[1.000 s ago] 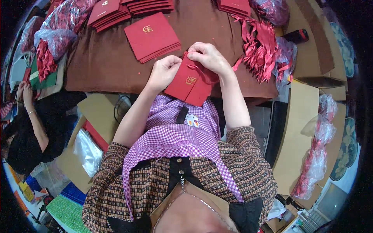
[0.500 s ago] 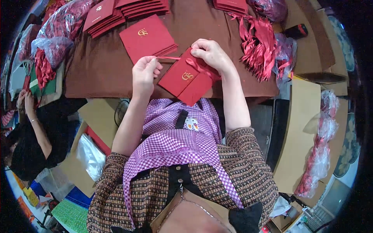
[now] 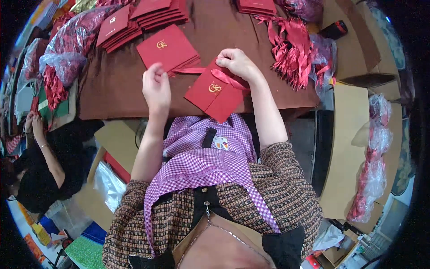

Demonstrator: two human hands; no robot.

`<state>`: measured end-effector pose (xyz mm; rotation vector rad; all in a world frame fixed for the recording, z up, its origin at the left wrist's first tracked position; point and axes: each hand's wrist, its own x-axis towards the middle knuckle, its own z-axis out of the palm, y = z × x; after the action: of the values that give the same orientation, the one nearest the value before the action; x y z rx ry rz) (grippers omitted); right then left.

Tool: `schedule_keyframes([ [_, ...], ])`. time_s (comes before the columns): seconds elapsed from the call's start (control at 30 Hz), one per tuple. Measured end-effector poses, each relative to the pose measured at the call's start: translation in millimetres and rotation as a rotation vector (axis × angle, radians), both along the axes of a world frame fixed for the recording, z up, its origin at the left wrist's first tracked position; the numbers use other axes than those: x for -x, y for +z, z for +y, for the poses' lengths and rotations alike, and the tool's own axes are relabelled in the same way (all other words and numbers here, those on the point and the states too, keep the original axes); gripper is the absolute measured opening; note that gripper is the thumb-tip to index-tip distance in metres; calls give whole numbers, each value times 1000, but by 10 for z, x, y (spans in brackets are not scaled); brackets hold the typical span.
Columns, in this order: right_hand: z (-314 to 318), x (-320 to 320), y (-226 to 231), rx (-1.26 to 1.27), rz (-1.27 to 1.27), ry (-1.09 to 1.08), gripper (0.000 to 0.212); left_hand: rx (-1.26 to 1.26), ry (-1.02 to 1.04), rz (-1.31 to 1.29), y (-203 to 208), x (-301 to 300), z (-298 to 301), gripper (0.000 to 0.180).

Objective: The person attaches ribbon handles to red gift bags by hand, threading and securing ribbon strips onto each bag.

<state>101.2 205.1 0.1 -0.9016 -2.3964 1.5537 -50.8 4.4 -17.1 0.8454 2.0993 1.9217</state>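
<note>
A red card folder (image 3: 204,96) with a gold emblem lies tilted at the table's near edge, one corner hanging over my lap. At its far corner, my right hand (image 3: 240,66) is closed, thumb and fingers pinching the folder. A shiny red ribbon (image 3: 227,78) crosses the folder's face, and its loose end stretches left over the cloth. Left of that end, my left hand (image 3: 156,87) is raised with its fingers loosely apart and nothing in them. Just beyond it sits a short stack of matching red folders (image 3: 168,47).
More stacked folders (image 3: 161,15) stand at the back of the brown-covered table (image 3: 121,80). A bundle of red ribbons (image 3: 293,54) lies at right, plastic-wrapped ribbons (image 3: 74,45) at left. Cardboard boxes (image 3: 349,134) flank me. Another person's hands (image 3: 33,123) work at far left.
My left hand has let go of the ribbon end and moved left and slightly down. The ribbon end now lies slack toward the folder stack. My right hand still pinches the folder.
</note>
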Motion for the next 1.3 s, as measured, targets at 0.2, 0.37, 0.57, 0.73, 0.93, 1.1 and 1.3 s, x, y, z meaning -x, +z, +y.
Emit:
schedule_keyframes([
  [0.2, -15, 29, 49, -100, 51, 32, 21, 212, -301, 511, -94, -256, 8, 12],
  [0.37, 101, -223, 19, -563, 260, -156, 22, 348, -305, 371, -203, -288, 107, 20],
  [0.57, 48, -1209, 55, -431, 130, -347, 23, 416, -289, 261, -122, -248, 105, 22],
  [0.73, -208, -1420, -255, -836, 42, -252, 13, 472, -272, 134, -134, -273, 122, 22],
  [0.93, -243, -1441, -203, -28, 285, -501, 9, 477, -342, -3, -174, -238, 143, 18],
  [1.1, -342, -1336, -35, 679, 755, -383, 12, 408, -453, -270, -117, -191, 136, 17],
  [1.3, -430, -1193, 55, 875, 1053, -87, 34, 383, -653, -349, -77, -63, 86, 32],
])
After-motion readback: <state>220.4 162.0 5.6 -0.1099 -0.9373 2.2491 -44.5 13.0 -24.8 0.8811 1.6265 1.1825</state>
